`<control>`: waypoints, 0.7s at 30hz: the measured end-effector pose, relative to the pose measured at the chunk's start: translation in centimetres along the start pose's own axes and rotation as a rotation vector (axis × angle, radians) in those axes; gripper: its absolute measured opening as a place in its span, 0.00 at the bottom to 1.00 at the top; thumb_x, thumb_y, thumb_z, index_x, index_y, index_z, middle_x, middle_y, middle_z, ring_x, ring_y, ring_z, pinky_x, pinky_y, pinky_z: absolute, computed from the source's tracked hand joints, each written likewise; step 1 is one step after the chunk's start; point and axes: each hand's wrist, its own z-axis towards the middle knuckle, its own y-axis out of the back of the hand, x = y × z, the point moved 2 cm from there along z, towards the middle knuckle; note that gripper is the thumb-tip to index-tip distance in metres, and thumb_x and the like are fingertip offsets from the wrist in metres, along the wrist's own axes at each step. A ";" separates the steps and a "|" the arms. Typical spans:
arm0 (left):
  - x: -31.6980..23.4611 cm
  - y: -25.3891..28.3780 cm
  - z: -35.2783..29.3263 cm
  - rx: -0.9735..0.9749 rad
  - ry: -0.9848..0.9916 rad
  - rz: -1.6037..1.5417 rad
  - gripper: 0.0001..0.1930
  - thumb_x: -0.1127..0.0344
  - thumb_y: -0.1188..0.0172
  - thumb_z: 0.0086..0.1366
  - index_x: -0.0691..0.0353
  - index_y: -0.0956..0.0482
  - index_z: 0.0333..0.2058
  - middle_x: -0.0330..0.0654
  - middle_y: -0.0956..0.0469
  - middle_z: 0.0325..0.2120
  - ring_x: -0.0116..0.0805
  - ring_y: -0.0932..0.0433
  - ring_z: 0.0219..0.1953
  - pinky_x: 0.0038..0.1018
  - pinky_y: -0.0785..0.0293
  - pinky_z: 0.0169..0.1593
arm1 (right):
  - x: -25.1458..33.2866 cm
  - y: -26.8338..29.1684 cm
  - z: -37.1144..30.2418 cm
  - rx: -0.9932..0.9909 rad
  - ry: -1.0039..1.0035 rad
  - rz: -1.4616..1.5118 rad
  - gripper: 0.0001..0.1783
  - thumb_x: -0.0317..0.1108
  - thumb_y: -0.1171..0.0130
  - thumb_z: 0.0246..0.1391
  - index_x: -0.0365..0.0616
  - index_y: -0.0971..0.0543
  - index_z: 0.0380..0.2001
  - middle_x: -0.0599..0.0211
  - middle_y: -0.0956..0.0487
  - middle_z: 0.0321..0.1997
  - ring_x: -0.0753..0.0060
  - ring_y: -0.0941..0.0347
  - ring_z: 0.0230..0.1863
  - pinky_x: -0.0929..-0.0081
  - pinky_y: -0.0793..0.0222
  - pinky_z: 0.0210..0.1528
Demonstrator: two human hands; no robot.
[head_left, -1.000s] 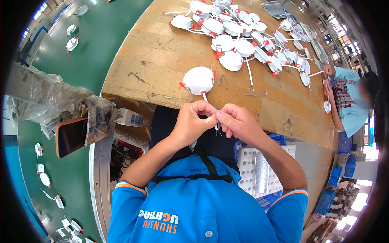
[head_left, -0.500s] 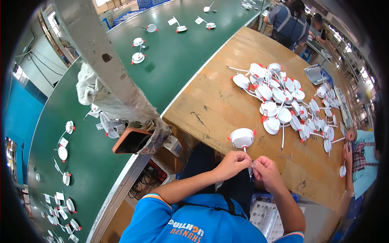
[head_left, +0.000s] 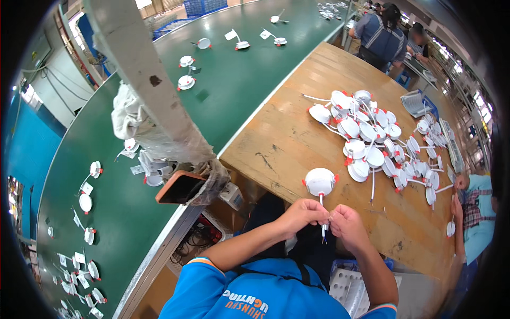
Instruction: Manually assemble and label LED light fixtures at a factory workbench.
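A round white downlight (head_left: 320,181) with red spring clips lies near the front edge of the wooden table. Its white cable (head_left: 321,200) runs toward me and over the edge. My left hand (head_left: 304,217) is closed in a pinch on this cable. Fingertip to fingertip with it, my right hand (head_left: 347,225) is also pinched closed; whatever it grips is hidden by the fingers. Below both hands the cable ends in thin coloured wires (head_left: 324,239).
A heap of similar downlights (head_left: 366,130) covers the table's far right part. On the left, a green conveyor (head_left: 127,212) carries scattered downlights with white tags. A pillar (head_left: 154,95) with a phone (head_left: 180,187) strapped on stands between. Another person (head_left: 473,212) is at the right.
The coloured wire ends now show clearly below my hands, where my fingers and blur partly hid them before. My right hand has shifted slightly toward the left fingertips. The whole view has shifted slightly.
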 end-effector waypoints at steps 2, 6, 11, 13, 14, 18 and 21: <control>-0.3 0.2 0.0 -0.003 0.032 -0.054 0.04 0.70 0.46 0.54 0.62 0.25 0.25 0.38 0.24 0.22 0.23 0.28 0.24 0.16 0.33 0.32 | -0.1 -0.2 0.6 0.001 -0.018 0.064 0.07 0.31 0.53 0.54 0.43 0.35 0.24 0.78 0.38 0.15 0.89 0.48 0.13 0.90 0.53 0.14; -1.2 0.6 -0.7 -0.048 0.051 -0.165 0.04 0.70 0.45 0.55 0.63 0.26 0.26 0.39 0.25 0.23 0.25 0.27 0.25 0.20 0.31 0.33 | -0.4 -1.0 1.1 0.120 -0.049 0.335 0.08 0.32 0.53 0.54 0.44 0.36 0.22 0.79 0.41 0.14 0.88 0.50 0.12 0.89 0.54 0.13; -1.4 0.7 -0.6 0.039 0.097 -0.214 0.04 0.70 0.46 0.57 0.63 0.26 0.27 0.37 0.26 0.23 0.22 0.28 0.26 0.17 0.32 0.32 | -0.3 -0.8 0.4 0.128 -0.079 0.455 0.09 0.32 0.53 0.54 0.46 0.37 0.22 0.80 0.42 0.13 0.88 0.49 0.12 0.89 0.53 0.14; -1.4 0.4 -0.8 -0.001 0.121 -0.212 0.04 0.70 0.46 0.57 0.63 0.27 0.26 0.37 0.26 0.22 0.22 0.29 0.25 0.16 0.32 0.32 | -0.4 -0.5 0.1 0.109 -0.080 0.417 0.08 0.33 0.53 0.54 0.44 0.35 0.23 0.79 0.41 0.13 0.88 0.49 0.13 0.89 0.53 0.14; -1.3 0.4 -0.8 0.000 0.125 -0.217 0.04 0.70 0.46 0.57 0.63 0.27 0.26 0.37 0.26 0.22 0.22 0.29 0.25 0.16 0.32 0.32 | -0.3 -0.4 0.0 0.105 -0.084 0.418 0.08 0.33 0.53 0.54 0.44 0.35 0.23 0.79 0.41 0.13 0.88 0.49 0.13 0.89 0.53 0.14; -1.4 0.7 -0.7 -0.048 0.108 -0.172 0.05 0.68 0.45 0.56 0.62 0.27 0.24 0.36 0.26 0.20 0.20 0.29 0.23 0.15 0.33 0.30 | 1.4 1.2 -1.0 -0.133 0.143 -0.183 0.10 0.36 0.52 0.54 0.42 0.29 0.26 0.78 0.39 0.16 0.89 0.46 0.15 0.89 0.51 0.16; -1.5 0.5 -0.7 -0.077 0.094 -0.105 0.06 0.67 0.44 0.56 0.62 0.26 0.23 0.36 0.26 0.20 0.20 0.29 0.23 0.14 0.34 0.29 | 3.2 0.7 -1.8 -0.335 0.485 -0.512 0.08 0.36 0.46 0.49 0.43 0.26 0.26 0.75 0.34 0.23 0.83 0.39 0.22 0.84 0.43 0.23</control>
